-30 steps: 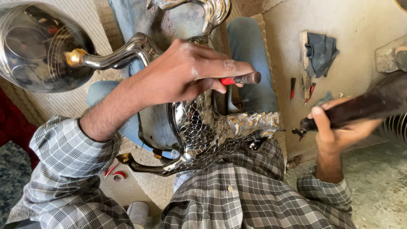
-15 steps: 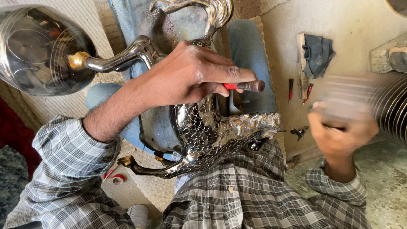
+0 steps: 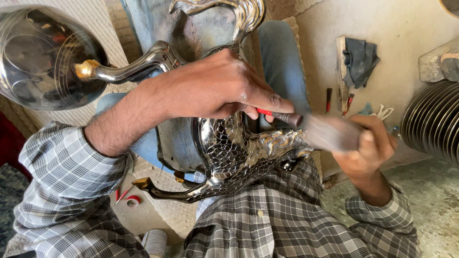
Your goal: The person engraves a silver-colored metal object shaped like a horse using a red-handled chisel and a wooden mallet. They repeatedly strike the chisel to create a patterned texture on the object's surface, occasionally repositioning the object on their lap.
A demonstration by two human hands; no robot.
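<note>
Metalwork piece [image 3: 239, 153], silver with a scaled, hammered pattern and curved arms tipped in gold, lies across your lap, resting on the checked shirt and blue trousers. Your left hand [image 3: 224, 88] sits directly over its upper middle, fingers curled shut around a thin punch [image 3: 282, 116] with a red band near the grip; the punch's dark tip sticks out past your fingertips to the right, just above the ornate, leaf-like end of the piece. Your right hand [image 3: 370, 148] is just right of that end, fist closed around a hammer [image 3: 330, 134] that shows only as a motion blur, its head near the punch tip; whether they touch, you cannot tell from here.

One curved arm of the piece runs up-left from under your left wrist to a gold fitting [image 3: 86, 69] beside a large polished metal bowl [image 3: 43, 52] at the top left corner. Another arm ends in a gold tip [image 3: 141, 183] low on the left, over the floor. Well apart, by the wall on the right, lie small red-handled tools [image 3: 329, 98], a dark cloth [image 3: 361, 59] on a wooden block, and a ribbed metal disc [image 3: 432, 124] at the right edge.
</note>
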